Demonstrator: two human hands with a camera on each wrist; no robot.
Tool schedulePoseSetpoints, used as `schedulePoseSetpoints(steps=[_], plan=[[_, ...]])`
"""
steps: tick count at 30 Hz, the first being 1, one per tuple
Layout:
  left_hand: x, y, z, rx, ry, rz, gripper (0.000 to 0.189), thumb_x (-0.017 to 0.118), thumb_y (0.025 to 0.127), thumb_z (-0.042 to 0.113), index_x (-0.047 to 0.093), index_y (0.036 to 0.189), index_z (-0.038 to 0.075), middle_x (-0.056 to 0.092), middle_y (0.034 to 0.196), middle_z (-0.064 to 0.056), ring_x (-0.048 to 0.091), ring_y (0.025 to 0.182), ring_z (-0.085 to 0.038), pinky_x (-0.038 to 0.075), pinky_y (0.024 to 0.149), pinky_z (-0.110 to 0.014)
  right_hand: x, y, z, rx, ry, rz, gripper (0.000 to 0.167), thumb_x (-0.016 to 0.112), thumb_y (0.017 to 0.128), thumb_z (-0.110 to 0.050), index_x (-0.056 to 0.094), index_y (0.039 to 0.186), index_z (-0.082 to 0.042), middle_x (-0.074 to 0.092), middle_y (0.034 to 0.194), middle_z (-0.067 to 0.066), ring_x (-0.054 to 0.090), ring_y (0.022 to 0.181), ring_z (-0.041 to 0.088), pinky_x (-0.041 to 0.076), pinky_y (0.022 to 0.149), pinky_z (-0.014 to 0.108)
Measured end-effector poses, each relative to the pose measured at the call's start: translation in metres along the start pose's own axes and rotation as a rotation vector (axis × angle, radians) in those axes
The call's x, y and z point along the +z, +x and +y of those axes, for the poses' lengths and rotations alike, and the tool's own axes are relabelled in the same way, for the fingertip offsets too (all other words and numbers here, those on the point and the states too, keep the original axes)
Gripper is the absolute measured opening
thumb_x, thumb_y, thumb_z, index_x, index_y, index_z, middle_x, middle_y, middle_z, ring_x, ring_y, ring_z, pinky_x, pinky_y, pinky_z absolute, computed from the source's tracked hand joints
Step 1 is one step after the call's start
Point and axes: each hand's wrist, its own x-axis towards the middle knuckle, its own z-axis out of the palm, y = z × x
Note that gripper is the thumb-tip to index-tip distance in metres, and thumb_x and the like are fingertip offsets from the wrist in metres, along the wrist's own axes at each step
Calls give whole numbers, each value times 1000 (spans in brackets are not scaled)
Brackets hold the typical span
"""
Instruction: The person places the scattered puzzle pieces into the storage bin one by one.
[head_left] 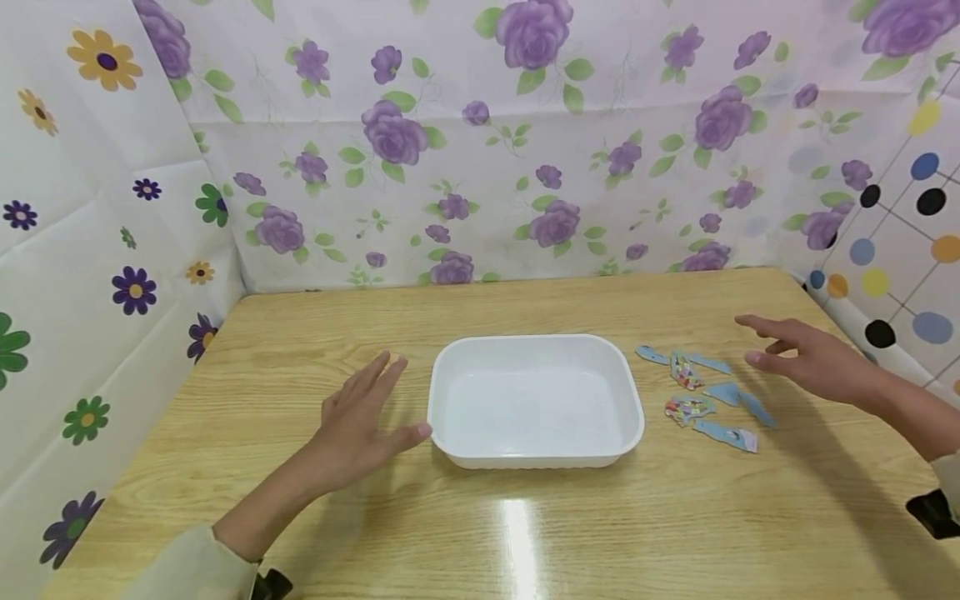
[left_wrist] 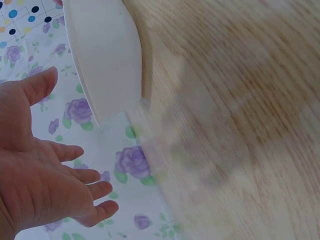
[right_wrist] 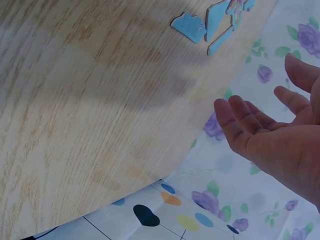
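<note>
A white rectangular plastic tray [head_left: 536, 461] stands on the wooden table, nothing inside it. My left hand [head_left: 356, 425] is held beside the tray's left side with fingers spread, the thumb close to its rim. In the left wrist view that hand [left_wrist: 45, 180] holds nothing, and the tray's side wall [left_wrist: 107, 55] shows beyond it. Several flat, light-blue torn-looking pieces [head_left: 726, 435], some with colourful printing, lie right of the tray. Over the table just right of them hovers my right hand [head_left: 821, 362], fingers loosely bent, holding nothing. The right wrist view shows the pieces [right_wrist: 189, 26] apart from that hand [right_wrist: 280, 135].
The wood-grain table [head_left: 330, 317] meets a flower-printed cloth [head_left: 480, 192] at its back edge. More patterned sheeting hangs at the left [head_left: 97, 275] and, with coloured dots, at the right [head_left: 915, 275]. A bright light reflection lies in front of the tray.
</note>
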Motion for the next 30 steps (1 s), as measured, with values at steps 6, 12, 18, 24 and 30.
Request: schedulePoseSetpoints(steps=[6, 12, 18, 24, 30], plan=[[2, 2, 2, 5, -46, 26, 86, 68, 85, 51, 26, 152, 16, 13, 159, -14, 8, 143, -42, 5, 104, -69, -1, 2, 1, -17, -5, 9, 63, 57, 98, -26, 29, 150, -4, 37, 141, 34, 51, 111, 50, 50, 77, 54], [4, 3, 8, 0, -89, 46, 81, 74, 83, 43, 34, 148, 15, 20, 156, -15, 14, 142, -40, 9, 105, -68, -1, 7, 4, -39, 17, -23, 65, 60, 97, -21, 27, 151, -4, 35, 141, 33, 51, 112, 51, 52, 76, 49], [2, 2, 10, -15, -117, 23, 81, 75, 82, 44, 35, 147, 17, 23, 155, -13, 16, 142, -39, 15, 104, -71, 1, 14, 9, -47, 15, -29, 63, 61, 96, -19, 31, 150, -6, 40, 138, 30, 53, 112, 49, 54, 75, 42], [4, 2, 10, -28, -215, 0, 78, 76, 82, 41, 38, 145, 15, 29, 150, -14, 24, 139, -40, 30, 102, -67, 3, 20, 8, -89, 25, -25, 57, 63, 95, -16, 39, 146, -5, 44, 136, 29, 54, 111, 46, 53, 75, 32], [9, 4, 11, -55, -342, -7, 74, 77, 83, 31, 40, 143, 9, 33, 146, -15, 29, 136, -38, 33, 106, -55, 4, 21, 7, -99, 54, -26, 53, 64, 92, -8, 45, 142, -3, 51, 127, 27, 55, 109, 44, 52, 74, 24]])
